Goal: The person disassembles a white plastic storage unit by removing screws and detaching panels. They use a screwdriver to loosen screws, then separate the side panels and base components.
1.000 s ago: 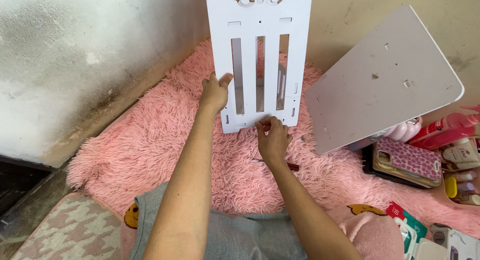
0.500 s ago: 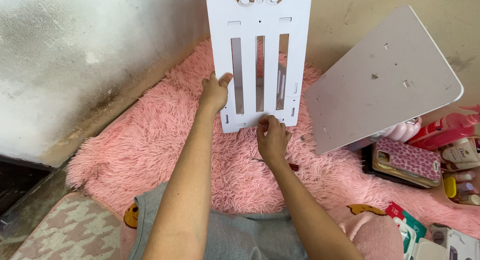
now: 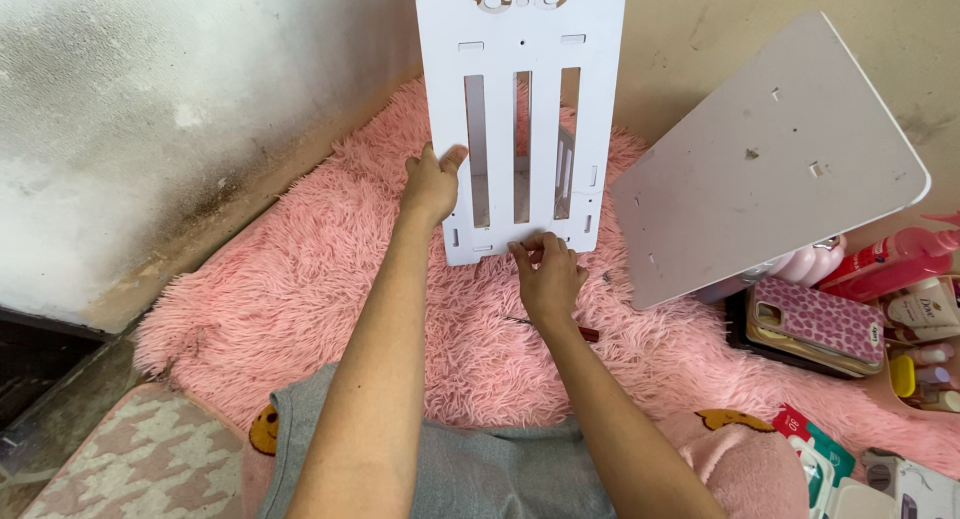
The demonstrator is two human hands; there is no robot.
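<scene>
A white slotted panel (image 3: 535,39) stands upright on the pink shaggy rug (image 3: 300,279), with three tall slots and a carved scroll pattern at its top. My left hand (image 3: 432,184) grips the panel's left edge, thumb on its front face. My right hand (image 3: 548,276) is at the panel's bottom edge with its fingers pinched together against it; whatever small thing they hold is hidden. A thin dark tool with a red handle (image 3: 583,332) lies on the rug just under my right wrist.
A large white board (image 3: 770,159) leans at the right. Beyond it lie a phone in a pink patterned case (image 3: 815,319), pink bottles (image 3: 895,254) and small toiletries. A stained wall (image 3: 150,109) runs along the left. My grey shirt and pink slippers are at the bottom.
My right hand's fingers shifted slightly along the panel's bottom edge. The left hand and the panel stayed put.
</scene>
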